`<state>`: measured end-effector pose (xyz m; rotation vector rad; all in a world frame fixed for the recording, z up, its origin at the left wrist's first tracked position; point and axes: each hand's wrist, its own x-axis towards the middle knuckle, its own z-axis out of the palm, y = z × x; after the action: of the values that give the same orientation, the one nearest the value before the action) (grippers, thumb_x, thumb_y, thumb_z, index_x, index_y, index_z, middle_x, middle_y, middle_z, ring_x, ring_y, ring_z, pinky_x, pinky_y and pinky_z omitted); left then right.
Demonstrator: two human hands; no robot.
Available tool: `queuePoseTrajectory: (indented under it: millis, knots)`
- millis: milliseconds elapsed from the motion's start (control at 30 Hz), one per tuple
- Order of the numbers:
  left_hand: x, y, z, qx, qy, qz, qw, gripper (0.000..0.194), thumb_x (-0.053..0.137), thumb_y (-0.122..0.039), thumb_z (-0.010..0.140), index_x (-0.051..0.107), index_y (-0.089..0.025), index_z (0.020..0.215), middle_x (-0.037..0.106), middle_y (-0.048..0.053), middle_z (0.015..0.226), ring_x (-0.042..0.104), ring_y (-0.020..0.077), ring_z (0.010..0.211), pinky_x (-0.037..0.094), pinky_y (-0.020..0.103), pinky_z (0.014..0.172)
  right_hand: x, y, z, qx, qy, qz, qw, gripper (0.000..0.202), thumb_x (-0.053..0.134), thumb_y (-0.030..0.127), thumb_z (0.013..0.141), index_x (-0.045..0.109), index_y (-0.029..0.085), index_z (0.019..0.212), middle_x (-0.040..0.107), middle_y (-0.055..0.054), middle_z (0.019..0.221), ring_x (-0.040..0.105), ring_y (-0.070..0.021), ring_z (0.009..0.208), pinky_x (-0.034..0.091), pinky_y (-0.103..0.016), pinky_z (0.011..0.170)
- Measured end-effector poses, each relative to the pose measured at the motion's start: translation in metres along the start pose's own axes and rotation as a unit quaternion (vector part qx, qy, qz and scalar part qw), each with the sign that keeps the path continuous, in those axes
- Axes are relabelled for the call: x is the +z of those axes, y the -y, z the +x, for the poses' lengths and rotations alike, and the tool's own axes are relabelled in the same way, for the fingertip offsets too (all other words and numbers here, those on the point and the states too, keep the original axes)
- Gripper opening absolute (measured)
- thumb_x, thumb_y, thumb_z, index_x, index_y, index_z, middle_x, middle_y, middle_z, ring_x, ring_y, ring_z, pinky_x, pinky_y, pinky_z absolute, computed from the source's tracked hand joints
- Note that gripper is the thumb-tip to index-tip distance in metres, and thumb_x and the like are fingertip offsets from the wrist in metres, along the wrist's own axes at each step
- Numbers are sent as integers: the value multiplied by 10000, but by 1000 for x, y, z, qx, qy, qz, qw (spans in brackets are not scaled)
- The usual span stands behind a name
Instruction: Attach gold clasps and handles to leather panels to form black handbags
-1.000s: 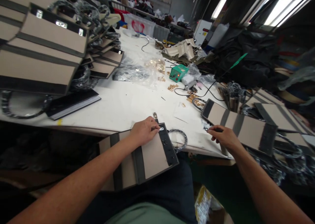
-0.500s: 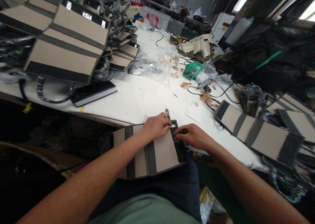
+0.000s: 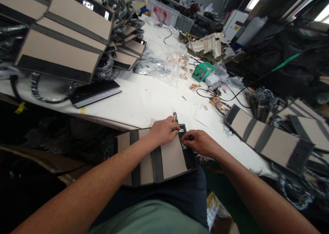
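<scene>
A beige handbag panel with dark bands lies partly on my lap, against the table edge. Two small silver metal plates show on its dark end strip: an upper metal plate and a lower metal plate. My left hand rests across the panel, fingers curled together beside the upper plate; what they pinch is hidden. My right hand is closed, its fingertips at the lower plate, with something small and dark in the palm that I cannot make out. A metal-ended strap piece sticks out beyond the panel.
More beige panels with wrapped handles are stacked at the left, beside a black notebook. A green box with cables and gold hardware stands on the white table. Another panel lies at the right.
My right fingertips have shifted slightly onto the lower plate. The left hand stays nearly in place. The view has moved a little.
</scene>
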<state>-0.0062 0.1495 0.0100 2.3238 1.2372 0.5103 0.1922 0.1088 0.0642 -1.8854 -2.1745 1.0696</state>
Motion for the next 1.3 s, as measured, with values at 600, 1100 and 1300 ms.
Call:
queuePoseTrajectory:
  millis: [600, 1100, 1300]
  knots:
    - [3, 1, -1, 9, -11, -8, 1000, 175, 603, -353, 919, 761, -318, 987, 669, -26, 1112, 676, 167, 885, 487, 284, 685, 10, 5, -12, 5, -62, -83, 995, 111, 658, 281, 856, 753, 290, 912, 758, 17, 898, 670, -179, 817, 436, -274, 711]
    - [2, 1, 0, 9, -5, -14, 1000, 186, 596, -337, 927, 763, -313, 1006, 671, -18, 1128, 680, 165, 907, 496, 275, 721, 7, -11, -25, -47, -21, 26, 998, 288, 694, 244, 849, 772, 257, 1126, 741, -38, 1042, 668, -209, 945, 493, -318, 832]
    - [0, 0, 0, 7, 2, -13, 1000, 186, 596, -341, 931, 767, -308, 995, 666, -12, 1133, 674, 164, 907, 500, 269, 727, 12, -6, -25, -34, -36, -11, 999, 285, 670, 207, 841, 770, 263, 1102, 759, -32, 1023, 679, -211, 924, 498, -302, 805]
